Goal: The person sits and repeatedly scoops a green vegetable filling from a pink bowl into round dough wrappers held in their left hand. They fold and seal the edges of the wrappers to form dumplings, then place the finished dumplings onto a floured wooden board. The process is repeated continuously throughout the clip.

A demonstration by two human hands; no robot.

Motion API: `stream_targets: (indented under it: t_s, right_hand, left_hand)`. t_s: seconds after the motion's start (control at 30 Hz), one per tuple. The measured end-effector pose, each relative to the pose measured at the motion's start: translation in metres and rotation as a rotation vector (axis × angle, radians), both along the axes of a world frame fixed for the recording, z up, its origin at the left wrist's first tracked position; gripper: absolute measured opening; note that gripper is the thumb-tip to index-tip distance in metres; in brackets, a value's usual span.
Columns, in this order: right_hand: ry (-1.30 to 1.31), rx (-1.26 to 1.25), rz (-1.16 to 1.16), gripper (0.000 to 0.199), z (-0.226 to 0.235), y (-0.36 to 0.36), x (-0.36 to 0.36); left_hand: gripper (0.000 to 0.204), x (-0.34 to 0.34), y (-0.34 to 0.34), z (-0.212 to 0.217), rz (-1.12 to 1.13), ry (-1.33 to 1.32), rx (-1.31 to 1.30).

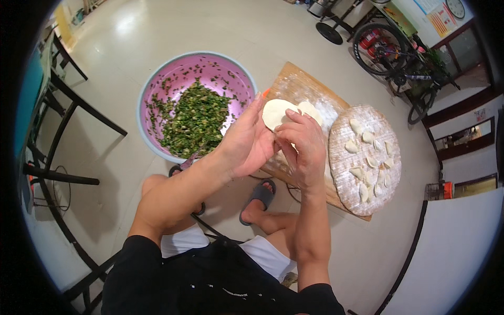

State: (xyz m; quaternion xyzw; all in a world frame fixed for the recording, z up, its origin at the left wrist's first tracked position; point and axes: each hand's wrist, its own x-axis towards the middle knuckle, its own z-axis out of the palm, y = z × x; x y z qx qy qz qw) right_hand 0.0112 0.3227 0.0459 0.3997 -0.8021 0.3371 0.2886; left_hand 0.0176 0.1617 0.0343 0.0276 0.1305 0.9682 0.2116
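A round, pale dumpling wrapper [276, 114] rests against my left hand [247, 143], which is turned palm up with the thumb raised at its edge. Its other fingers are mostly hidden behind the wrapper and my right hand [304, 149]. My right fingers are bent and touch the wrapper's right side. Just beyond them, another pale wrapper [311, 111] shows over the floured wooden board [296, 79]. To the left stands a pink basin [157, 84] with a pale blue rim, holding chopped green filling [194, 118].
A round floured tray [341, 178] with several folded dumplings [367, 137] overlaps the board's right side. An orange tip [266, 93] shows by my left thumb. Dark-framed chairs [63, 126] stand at left. A bicycle [399, 58] leans at the far right.
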Motion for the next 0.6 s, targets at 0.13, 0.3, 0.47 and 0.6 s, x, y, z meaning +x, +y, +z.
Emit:
stream_targets:
  t_s: [0.13,0.3,0.47,0.6]
  right_hand:
    - [-0.079,-0.132,0.074,0.027,-0.002,-0.013,-0.004]
    - [-0.149,-0.264,0.074,0.024,-0.006,-0.023,-0.005]
    - [-0.191,-0.369,0.118,0.032,-0.009,-0.046,0.000]
    - [-0.034,-0.061,0.108,0.038,0.011,-0.078,0.006]
  left_hand:
    - [0.049,0.008,-0.021,0.011,0.118,-0.051,-0.028]
    - [0.045,0.020,-0.043,0.021,0.228,-0.127,-0.143]
    - [0.042,0.029,-0.066,0.024,0.255,0.003,-0.158]
    - [0.038,0.031,-0.079,0.012,0.256,0.039,-0.120]
